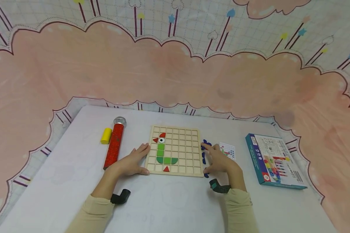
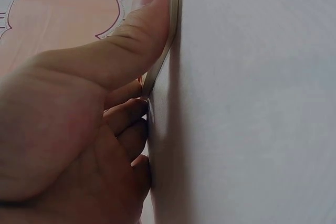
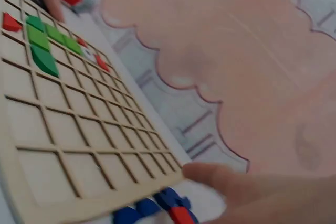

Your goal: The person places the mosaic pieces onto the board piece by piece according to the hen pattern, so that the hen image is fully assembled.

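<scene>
A wooden grid board (image 1: 189, 152) lies on the white table between both hands. On its left side, green squares (image 1: 161, 149), dark green rounded pieces, red pieces and a white eye piece (image 1: 161, 140) form a bird-like figure. My left hand (image 1: 132, 162) touches the board's left edge, its thumb (image 2: 152, 19) along the edge in the left wrist view. At the right edge, my right hand (image 1: 220, 160) touches with the index fingertip near the middle and the thumb near the lower corner. Several blue pieces (image 1: 204, 158) lie under and beside that hand; a red piece (image 3: 182, 215) shows among them.
A printed pattern card (image 1: 228, 150) lies just beyond the right hand. Farther right sits a blue game box (image 1: 275, 161). To the left are a red microphone (image 1: 115, 142) and a yellow cylinder (image 1: 106, 136). A patterned cloth (image 1: 163, 74) rises behind the table.
</scene>
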A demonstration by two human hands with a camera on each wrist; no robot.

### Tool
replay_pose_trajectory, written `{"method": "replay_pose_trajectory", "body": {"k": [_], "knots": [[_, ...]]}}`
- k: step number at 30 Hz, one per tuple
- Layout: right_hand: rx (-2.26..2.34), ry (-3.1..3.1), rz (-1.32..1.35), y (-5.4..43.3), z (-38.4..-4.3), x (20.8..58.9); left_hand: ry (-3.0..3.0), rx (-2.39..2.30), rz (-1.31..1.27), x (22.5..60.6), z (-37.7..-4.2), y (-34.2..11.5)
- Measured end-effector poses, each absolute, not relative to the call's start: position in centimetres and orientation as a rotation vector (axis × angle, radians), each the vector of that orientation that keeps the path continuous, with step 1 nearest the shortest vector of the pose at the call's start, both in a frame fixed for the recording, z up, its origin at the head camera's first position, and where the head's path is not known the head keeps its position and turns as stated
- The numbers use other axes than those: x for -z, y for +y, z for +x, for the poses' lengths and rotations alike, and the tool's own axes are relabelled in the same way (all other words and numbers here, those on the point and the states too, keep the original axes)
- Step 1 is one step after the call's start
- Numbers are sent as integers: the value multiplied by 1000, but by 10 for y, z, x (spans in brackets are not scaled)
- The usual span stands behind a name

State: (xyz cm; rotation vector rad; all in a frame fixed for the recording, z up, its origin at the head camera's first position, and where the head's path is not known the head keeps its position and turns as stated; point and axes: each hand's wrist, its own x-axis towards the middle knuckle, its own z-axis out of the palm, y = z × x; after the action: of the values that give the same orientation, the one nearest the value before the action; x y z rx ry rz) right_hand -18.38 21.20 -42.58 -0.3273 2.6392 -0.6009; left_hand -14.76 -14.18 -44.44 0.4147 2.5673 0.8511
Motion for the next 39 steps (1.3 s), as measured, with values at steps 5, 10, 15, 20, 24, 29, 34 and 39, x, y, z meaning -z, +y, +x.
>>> {"method": "replay_pose_trajectory", "body": {"k": [5,10,15,20,24,29,34,39], "knots": [[449,2519,-260,226,-178,421,2571,-848,421,447,-148,-142],[401,2526,-188,221,-177,419,2574,-853,418,450,-149,-141],[418,2542,-103,219,-179,420,2580,-856,427,451,-149,-142],[450,2592,-128,223,-184,423,2585,-855,439,452,-149,-143],[485,2650,-134,230,-187,424,2583,-856,444,453,-149,-143],[491,2605,-136,239,-185,426,2572,-867,427,451,-148,-143],[542,2600,-174,241,-183,429,2571,-863,417,450,-147,-142],[600,2624,-202,240,-185,429,2577,-864,424,448,-146,-142]]}}
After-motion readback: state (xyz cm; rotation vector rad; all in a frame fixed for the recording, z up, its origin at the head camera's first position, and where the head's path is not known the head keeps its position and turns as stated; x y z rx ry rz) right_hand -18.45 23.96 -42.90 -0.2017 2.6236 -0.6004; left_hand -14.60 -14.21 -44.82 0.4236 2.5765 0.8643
